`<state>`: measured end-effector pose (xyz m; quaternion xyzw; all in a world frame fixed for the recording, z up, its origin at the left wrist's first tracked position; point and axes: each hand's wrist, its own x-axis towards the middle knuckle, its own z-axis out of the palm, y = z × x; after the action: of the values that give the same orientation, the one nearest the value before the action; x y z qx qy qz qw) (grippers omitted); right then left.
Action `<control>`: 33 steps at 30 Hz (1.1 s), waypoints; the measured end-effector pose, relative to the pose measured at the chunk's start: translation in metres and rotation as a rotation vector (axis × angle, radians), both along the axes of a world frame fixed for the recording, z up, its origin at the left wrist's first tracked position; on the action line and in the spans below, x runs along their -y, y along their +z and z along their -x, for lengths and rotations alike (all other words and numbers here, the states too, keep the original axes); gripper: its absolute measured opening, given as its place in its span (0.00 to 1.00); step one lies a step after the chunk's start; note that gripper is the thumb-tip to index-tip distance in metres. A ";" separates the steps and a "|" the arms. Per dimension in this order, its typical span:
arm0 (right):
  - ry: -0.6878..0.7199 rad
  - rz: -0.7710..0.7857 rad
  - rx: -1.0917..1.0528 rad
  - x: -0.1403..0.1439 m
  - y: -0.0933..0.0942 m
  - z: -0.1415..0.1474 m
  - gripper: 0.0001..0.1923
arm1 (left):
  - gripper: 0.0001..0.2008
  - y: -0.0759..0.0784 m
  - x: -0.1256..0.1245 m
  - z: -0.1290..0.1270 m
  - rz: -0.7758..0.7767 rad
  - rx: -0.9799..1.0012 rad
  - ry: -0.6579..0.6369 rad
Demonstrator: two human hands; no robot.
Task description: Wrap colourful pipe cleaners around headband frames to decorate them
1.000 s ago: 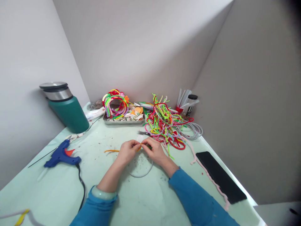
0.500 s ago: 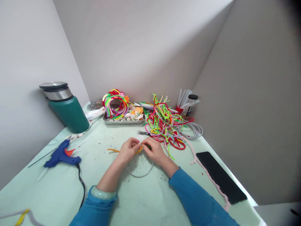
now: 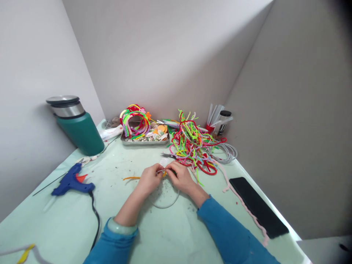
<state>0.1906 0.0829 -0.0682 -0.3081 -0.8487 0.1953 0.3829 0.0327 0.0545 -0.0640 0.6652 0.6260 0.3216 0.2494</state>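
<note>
My left hand [image 3: 150, 179] and my right hand [image 3: 180, 178] meet above the middle of the table, fingers pinched together. Both grip a thin grey wire hoop [image 3: 164, 207], whose lower curve hangs toward me under my wrists. An orange pipe cleaner [image 3: 131, 178] sticks out to the left behind my left hand, and a bit of orange shows between the hands. Something dark green shows by my right fingers, too small to name. The fingertips partly hide where wire and pipe cleaner meet. Just beyond lie red-handled scissors [image 3: 183, 161], blades pointing left.
A heap of colourful pipe cleaners [image 3: 192, 139] lies behind my right hand, beside coiled grey wire [image 3: 229, 152]. A metal tray [image 3: 145, 143] holds trimmings and wrapped hoops. At left are a blue glue gun [image 3: 73, 181] and green bottle [image 3: 82, 134]; at right, a black phone [image 3: 258, 207].
My left hand has shifted slightly and its fingers have curled in closer. More of the wire shows between the hands, and the orange end reaches a little further left. My right hand is nearly still.
</note>
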 end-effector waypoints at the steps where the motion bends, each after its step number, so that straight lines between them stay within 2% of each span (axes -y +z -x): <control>1: 0.001 0.002 0.003 0.000 0.000 0.000 0.07 | 0.10 0.001 0.001 0.000 -0.002 -0.049 -0.007; 6: 0.001 0.004 0.013 -0.001 -0.002 0.001 0.07 | 0.10 0.004 0.004 -0.001 -0.014 -0.198 -0.009; 10: 0.009 0.005 0.005 -0.001 -0.003 0.001 0.06 | 0.11 0.005 0.005 -0.001 -0.025 -0.212 0.011; 22: -0.017 0.026 -0.008 -0.006 -0.006 -0.001 0.07 | 0.12 0.009 0.003 -0.005 -0.017 0.147 0.045; 33: -0.023 0.026 -0.044 -0.006 -0.005 -0.001 0.07 | 0.16 0.008 0.001 -0.003 -0.021 0.293 0.021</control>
<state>0.1917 0.0885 -0.0734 -0.3186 -0.8337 0.2088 0.3998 0.0356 0.0533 -0.0559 0.6073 0.5864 0.4243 0.3276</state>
